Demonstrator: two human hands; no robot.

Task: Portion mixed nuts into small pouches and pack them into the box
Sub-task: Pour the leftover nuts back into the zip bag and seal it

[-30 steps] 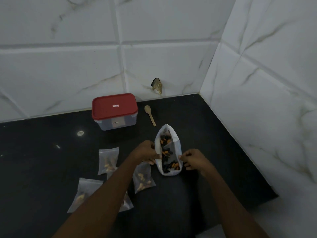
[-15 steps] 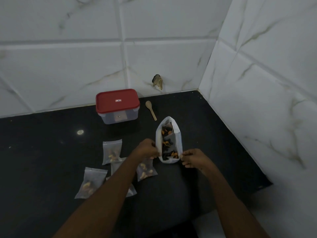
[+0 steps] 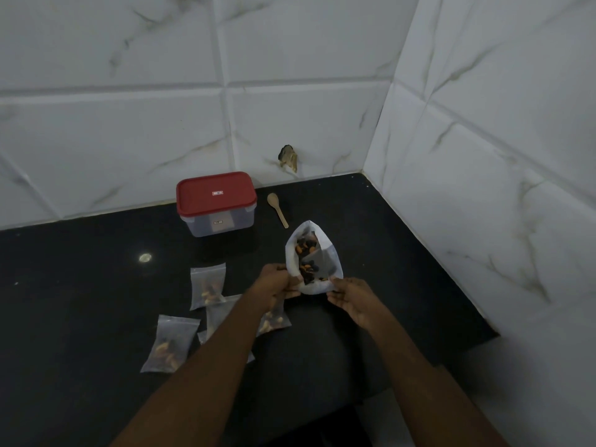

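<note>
Both hands had slid to the near end of the thin white bag of mixed nuts point(image 3: 325, 253), with the fingers of the left hand point(image 3: 274, 282) and right hand point(image 3: 350, 296) pinching its limp edges. Tipping it could spill nuts across the glossy black counter point(image 3: 80, 285). Clear filled pouches point(image 3: 208, 285) lay to the left; the red-lidded box point(image 3: 216, 204) stood closed behind.

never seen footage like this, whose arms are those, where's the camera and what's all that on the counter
No machine here: a person works with bare hands. The one camera sits on their head, looking forward and down, so both arms reach in from below. The left hand and right hand each pinch the near edge of an open white bag of mixed nuts. On the black counter, several small filled pouches lie left of it; a closed red-lidded box and a wooden spoon sit farther back.
</note>
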